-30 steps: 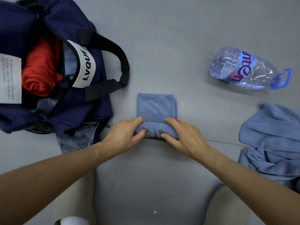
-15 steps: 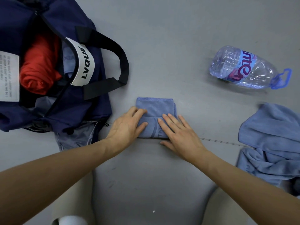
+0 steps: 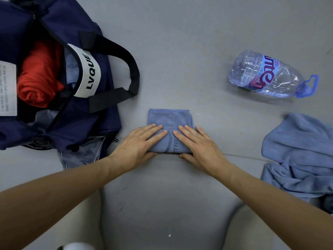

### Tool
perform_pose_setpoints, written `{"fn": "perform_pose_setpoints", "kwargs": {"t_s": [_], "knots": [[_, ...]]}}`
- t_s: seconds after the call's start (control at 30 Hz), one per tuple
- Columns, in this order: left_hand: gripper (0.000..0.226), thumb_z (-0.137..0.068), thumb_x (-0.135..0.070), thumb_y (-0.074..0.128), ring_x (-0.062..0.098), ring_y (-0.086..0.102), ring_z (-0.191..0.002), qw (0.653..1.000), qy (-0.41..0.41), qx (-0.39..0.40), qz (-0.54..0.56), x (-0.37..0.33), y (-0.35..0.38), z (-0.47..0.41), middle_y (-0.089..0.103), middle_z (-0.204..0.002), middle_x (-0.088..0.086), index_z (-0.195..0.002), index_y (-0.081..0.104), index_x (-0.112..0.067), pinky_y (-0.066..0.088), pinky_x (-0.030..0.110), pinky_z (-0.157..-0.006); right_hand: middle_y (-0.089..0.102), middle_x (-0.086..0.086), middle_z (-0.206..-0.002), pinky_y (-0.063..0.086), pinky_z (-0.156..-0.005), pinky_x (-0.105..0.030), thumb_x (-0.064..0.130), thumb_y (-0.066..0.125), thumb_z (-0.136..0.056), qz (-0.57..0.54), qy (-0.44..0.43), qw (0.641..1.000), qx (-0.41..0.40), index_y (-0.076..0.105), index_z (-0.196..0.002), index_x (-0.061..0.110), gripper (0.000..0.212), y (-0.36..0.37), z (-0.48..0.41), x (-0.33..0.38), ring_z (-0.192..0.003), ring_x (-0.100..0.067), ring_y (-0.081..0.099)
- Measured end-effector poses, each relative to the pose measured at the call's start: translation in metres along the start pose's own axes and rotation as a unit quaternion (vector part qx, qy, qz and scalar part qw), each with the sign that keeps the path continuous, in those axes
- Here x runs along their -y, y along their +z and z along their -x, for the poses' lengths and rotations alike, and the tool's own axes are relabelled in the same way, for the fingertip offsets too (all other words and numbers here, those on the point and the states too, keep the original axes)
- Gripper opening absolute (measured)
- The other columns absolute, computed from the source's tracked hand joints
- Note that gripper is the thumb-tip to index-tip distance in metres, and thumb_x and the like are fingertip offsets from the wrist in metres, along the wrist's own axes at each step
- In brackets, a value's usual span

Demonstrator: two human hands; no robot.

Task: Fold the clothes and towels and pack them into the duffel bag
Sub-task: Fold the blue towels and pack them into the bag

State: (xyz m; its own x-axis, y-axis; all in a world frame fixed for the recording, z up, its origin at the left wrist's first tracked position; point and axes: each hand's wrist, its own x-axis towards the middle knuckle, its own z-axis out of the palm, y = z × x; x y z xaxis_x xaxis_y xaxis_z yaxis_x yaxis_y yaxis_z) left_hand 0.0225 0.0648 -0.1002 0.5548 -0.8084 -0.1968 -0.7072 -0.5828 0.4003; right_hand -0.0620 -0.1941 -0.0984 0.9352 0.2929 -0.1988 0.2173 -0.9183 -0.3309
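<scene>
Both forearms reach forward from the near edge. The left hand [image 3: 137, 143] and right hand [image 3: 200, 147] lie flat, fingers straight, pressing the folded towel [image 3: 169, 120] onto the grey floor [image 3: 180, 51], index fingertips nearly meeting. The towel is almost square, hemmed edge away from the person. Blue towels: two, the second one loose [image 3: 302, 156] at the right. One open navy duffel bag [image 3: 100, 121] sits left, holding one red garment [image 3: 37, 76]. One bottle [image 3: 268, 74] lies on its side.
</scene>
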Motion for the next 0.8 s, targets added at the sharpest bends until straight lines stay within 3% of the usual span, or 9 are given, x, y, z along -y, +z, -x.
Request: {"fn": "perform_pose_setpoints", "kwargs": {"t_s": [0.1,0.17,0.3,0.37,0.43,0.53,0.63,0.7,0.8], "knots": [[0.069,-0.083,-0.030,0.073,0.024,0.056,-0.124,0.999,-0.023,-0.041,0.016,-0.009,-0.006,0.002,0.047,-0.148,0.003,-0.146,0.049,-0.021,0.052,0.036,-0.092,0.042,-0.006,-0.156,0.031,-0.118,-0.046,0.037,0.079,-0.081,-0.015,0.006,1.000,-0.004,0.040,-0.152,0.022,0.083,-0.001,0.002,0.000,-0.142,-0.023,0.042],[0.060,-0.083,-0.031,0.067,0.019,0.061,-0.107,0.997,-0.042,-0.056,0.023,-0.012,-0.011,0.003,0.053,-0.137,-0.002,-0.141,0.054,-0.021,0.049,0.028,-0.075,0.047,-0.006,-0.152,0.030,-0.118,-0.045,0.034,0.077,-0.081,-0.024,0.012,1.000,-0.014,0.046,-0.148,0.021,0.075,-0.003,0.000,0.000,-0.135,-0.023,0.051],[0.043,-0.088,-0.037,0.058,0.011,0.063,-0.097,0.979,-0.120,-0.069,0.148,-0.017,-0.022,0.002,0.064,-0.115,-0.012,-0.130,0.053,-0.032,0.048,0.025,-0.078,0.045,-0.003,-0.154,0.029,-0.119,-0.039,0.048,0.052,-0.085,-0.050,0.041,0.998,-0.025,0.046,-0.148,0.022,0.068,-0.018,-0.006,0.004,-0.131,-0.021,0.054],[0.042,-0.090,-0.041,0.056,0.011,0.062,-0.096,0.970,-0.154,-0.060,0.177,-0.018,-0.024,0.002,0.066,-0.114,-0.014,-0.131,0.047,-0.038,0.049,0.029,-0.080,0.036,-0.001,-0.159,0.043,-0.107,-0.038,0.050,0.047,-0.086,-0.073,0.057,0.995,-0.023,0.038,-0.152,0.029,0.070,-0.026,-0.007,0.008,-0.124,-0.027,0.057],[0.046,-0.090,-0.047,0.051,0.014,0.063,-0.096,0.967,-0.172,-0.050,0.182,-0.020,-0.022,0.003,0.067,-0.113,-0.012,-0.135,0.042,-0.041,0.050,0.034,-0.081,0.022,0.000,-0.165,0.054,-0.082,-0.039,0.049,0.046,-0.090,-0.076,0.060,0.995,-0.012,0.026,-0.155,0.038,0.069,-0.030,-0.007,0.012,-0.102,-0.031,0.065],[0.048,-0.091,-0.051,0.047,0.017,0.063,-0.091,0.955,-0.208,-0.051,0.204,-0.018,-0.020,0.000,0.068,-0.108,-0.007,-0.138,0.039,-0.040,0.048,0.035,-0.080,0.015,-0.005,-0.167,0.053,-0.060,-0.037,0.046,0.038,-0.095,-0.047,0.039,0.998,-0.017,0.022,-0.154,0.045,0.061,-0.028,-0.011,0.015,-0.074,-0.033,0.066],[0.047,-0.093,-0.047,0.055,0.015,0.059,-0.078,0.941,-0.250,-0.042,0.226,-0.017,-0.019,-0.008,0.064,-0.084,-0.005,-0.137,0.040,-0.036,0.041,0.032,-0.073,0.027,-0.007,-0.163,0.052,-0.055,-0.036,0.042,0.038,-0.098,-0.012,0.006,1.000,-0.022,0.032,-0.151,0.044,0.053,-0.026,-0.011,0.014,-0.062,-0.033,0.060],[0.049,-0.091,-0.048,0.060,0.014,0.055,-0.077,0.932,-0.278,-0.045,0.227,-0.018,-0.019,-0.011,0.060,-0.084,-0.008,-0.136,0.042,-0.035,0.038,0.030,-0.073,0.050,-0.006,-0.146,0.054,-0.059,-0.038,0.041,0.039,-0.099,0.005,-0.010,0.999,-0.031,0.042,-0.148,0.040,0.049,-0.026,-0.010,0.012,-0.062,-0.033,0.058],[0.055,-0.083,-0.059,0.067,0.011,0.055,-0.093,0.916,-0.323,-0.093,0.219,-0.014,-0.025,-0.015,0.053,-0.113,-0.014,-0.127,0.047,-0.033,0.038,0.031,-0.081,0.065,-0.004,-0.102,0.049,-0.061,-0.035,0.044,0.041,-0.097,0.011,-0.016,0.999,-0.050,0.053,-0.143,0.033,0.048,-0.023,-0.010,0.009,-0.064,-0.031,0.060]]}}
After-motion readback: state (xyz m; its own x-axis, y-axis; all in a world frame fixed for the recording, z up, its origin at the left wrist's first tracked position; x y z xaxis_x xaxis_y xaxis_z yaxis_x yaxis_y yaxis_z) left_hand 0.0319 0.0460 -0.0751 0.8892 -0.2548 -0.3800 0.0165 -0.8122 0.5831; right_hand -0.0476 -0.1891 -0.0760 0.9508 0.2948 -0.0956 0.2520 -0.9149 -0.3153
